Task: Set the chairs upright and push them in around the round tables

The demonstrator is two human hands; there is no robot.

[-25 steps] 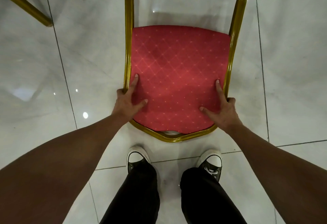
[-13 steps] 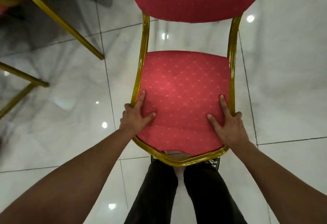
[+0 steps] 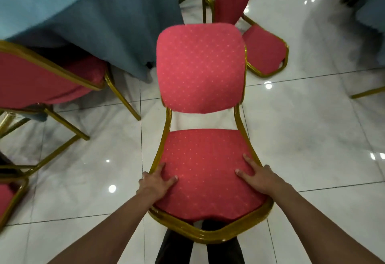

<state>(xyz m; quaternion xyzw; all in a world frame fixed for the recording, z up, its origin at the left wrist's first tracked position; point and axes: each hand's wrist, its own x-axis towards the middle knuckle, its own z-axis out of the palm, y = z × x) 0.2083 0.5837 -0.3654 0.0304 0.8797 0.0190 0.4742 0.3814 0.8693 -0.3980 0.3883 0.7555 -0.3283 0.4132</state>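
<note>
Both hands [image 3: 158,181] keep gripping chair [image 3: 205,170]; backrest apparently raised.

The chair [image 3: 205,172] seat is hiding its own legs and most of both hands' fingers [image 3: 247,159] curled under its rim, while the left edge is cutting off a second chair [image 3: 37,76] and blur is smearing the worktop [image 3: 79,7] cloth.
</note>
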